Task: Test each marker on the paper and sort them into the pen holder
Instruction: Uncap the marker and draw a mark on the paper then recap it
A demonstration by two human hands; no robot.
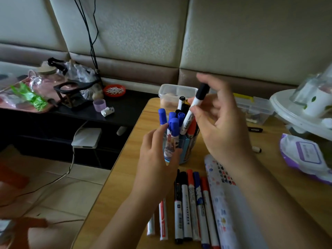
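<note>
Cream padded wall panels (134,33) rise above a brown padded band (136,69). Black cables (91,33) hang down them towards a low black shelf (129,108). Pale floor tiles (71,191) lie left of the wooden tabletop (115,191). The light is dim.

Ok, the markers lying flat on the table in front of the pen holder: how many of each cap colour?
Black-cap markers: 2
Red-cap markers: 2
Blue-cap marker: 1
Markers with cap hidden under the left forearm: 2
Total: 7
</note>
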